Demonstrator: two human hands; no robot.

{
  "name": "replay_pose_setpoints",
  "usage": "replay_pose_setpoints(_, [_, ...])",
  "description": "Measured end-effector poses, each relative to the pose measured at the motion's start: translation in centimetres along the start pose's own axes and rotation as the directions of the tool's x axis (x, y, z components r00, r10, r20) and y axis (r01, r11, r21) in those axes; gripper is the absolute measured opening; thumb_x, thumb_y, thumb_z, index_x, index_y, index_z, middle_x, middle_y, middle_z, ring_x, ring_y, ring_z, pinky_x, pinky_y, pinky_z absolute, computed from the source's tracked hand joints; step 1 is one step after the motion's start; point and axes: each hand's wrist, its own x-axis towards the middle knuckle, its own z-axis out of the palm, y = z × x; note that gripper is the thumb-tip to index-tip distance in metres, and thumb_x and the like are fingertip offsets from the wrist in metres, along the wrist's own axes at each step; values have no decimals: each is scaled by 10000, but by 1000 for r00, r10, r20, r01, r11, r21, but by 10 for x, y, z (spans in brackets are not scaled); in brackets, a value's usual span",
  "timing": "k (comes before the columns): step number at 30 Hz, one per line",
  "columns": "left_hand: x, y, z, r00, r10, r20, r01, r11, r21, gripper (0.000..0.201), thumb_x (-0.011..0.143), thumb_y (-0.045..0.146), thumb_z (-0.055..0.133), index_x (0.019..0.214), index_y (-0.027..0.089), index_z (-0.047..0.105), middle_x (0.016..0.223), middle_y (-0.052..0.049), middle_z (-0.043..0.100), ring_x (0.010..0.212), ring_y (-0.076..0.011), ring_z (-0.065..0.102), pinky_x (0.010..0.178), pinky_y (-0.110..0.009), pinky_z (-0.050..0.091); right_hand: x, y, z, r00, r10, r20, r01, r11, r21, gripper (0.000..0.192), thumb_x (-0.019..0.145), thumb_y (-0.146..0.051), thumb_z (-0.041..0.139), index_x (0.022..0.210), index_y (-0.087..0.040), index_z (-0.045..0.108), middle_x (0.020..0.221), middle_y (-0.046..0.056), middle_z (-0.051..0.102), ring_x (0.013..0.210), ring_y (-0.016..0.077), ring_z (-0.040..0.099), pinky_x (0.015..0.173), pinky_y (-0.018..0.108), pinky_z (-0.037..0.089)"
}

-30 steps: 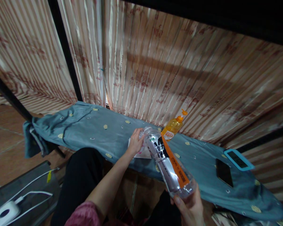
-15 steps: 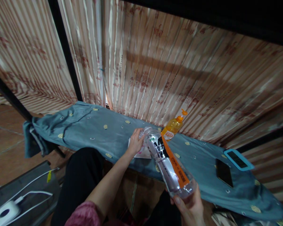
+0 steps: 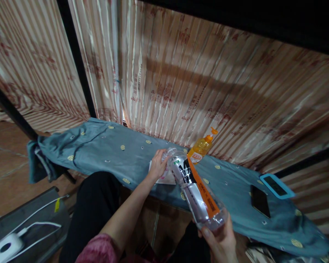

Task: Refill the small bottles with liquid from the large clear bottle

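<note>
Right hand cut off by the bottom edge; only fingers show under the bottle. Bottle mouth hidden behind left hand. Label print too small to read. Paper beneath left hand mostly covered.

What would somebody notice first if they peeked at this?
Probably the big clear bottle with the orange stripe, tipped forward in the middle: the right hand grips its base, the left hand is at its neck. Behind it stands an orange bottle on the blue-grey cloth, before striped curtains.
</note>
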Motion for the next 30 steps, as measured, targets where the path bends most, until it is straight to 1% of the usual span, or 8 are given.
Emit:
replay_pose_setpoints(6, [0, -2, 0, 1000, 4, 5, -4, 1000, 14, 226, 987, 358, 546, 1109, 201, 653, 1090, -83, 692, 1052, -248, 654, 982, -385, 525, 0, 0, 0, 1000, 4, 7, -4, 1000, 5, 920, 629, -472, 907, 1404, -229, 475, 978, 77, 679, 1028, 330, 675, 745, 374, 566])
replay_pose_setpoints(9, [1, -1, 0, 1000, 3, 7, -3, 1000, 14, 237, 989, 363, 542, 1114, 193, 652, 1087, -84, 692, 1056, -248, 658, 985, -385, 526, 0, -1, 1, 1000, 6, 19, -6, 1000, 20, 907, 630, -474, 911, 1393, -239, 481, 971, 54, 674, 884, 259, 675, 685, 324, 540])
replay_pose_setpoints(12, [1, 0, 0, 1000, -1, 6, 1, 1000, 17, 253, 992, 375, 540, 1104, 181, 657, 1084, -89, 693, 1055, -249, 665, 984, -384, 528, -1, -4, 4, 1000, 14, 17, -15, 999, 48, 866, 628, -471, 922, 1359, -288, 493, 1003, 20, 664, 763, 170, 639, 569, 235, 453])
replay_pose_setpoints(15, [2, 1, -1, 1000, -10, 9, 10, 1000, 25, 263, 992, 392, 544, 1100, 183, 661, 1083, -89, 695, 1061, -254, 669, 986, -391, 530, -2, -7, 6, 999, 15, 30, -17, 998, 68, 778, 656, -475, 913, 1308, -324, 516, 983, -12, 657, 716, 118, 613, 542, 198, 414])
replay_pose_setpoints(18, [3, 3, -2, 999, -25, 24, 24, 999, 38, 255, 988, 390, 552, 1099, 188, 662, 1086, -91, 699, 1072, -259, 670, 991, -403, 531, -3, -9, 8, 999, 17, 40, -20, 997, 77, 770, 670, -466, 907, 1315, -309, 516, 1027, 10, 663, 896, 174, 678, 553, 196, 427])
replay_pose_setpoints(21, [5, 5, -5, 998, -41, 46, 39, 998, 54, 247, 987, 374, 548, 1107, 190, 662, 1095, -92, 704, 1088, -259, 667, 1006, -410, 526, -2, -11, 10, 998, 40, 56, -45, 994, 95, 851, 667, -432, 913, 1379, -270, 475, 1201, 85, 686, 1066, 247, 688, 557, 200, 434])
replay_pose_setpoints(24, [6, 8, -8, 996, -56, 65, 51, 996, 73, 257, 988, 359, 528, 1120, 184, 662, 1111, -95, 707, 1097, -258, 665, 1018, -411, 519, 0, -13, 11, 997, 51, 64, -59, 992, 114, 891, 656, -422, 926, 1397, -271, 455, 1293, 104, 671, 1087, 248, 691, 573, 194, 449])
replay_pose_setpoints(30, [7, 13, -11, 995, -70, 78, 62, 994, 95, 259, 975, 341, 526, 1099, 162, 666, 1104, -114, 705, 1095, -272, 673, 1017, -406, 516, 1, -14, 12, 996, 52, 77, -62, 989, 134, 869, 667, -438, 925, 1388, -287, 463, 1170, 70, 697, 1051, 253, 718, 554, 179, 438])
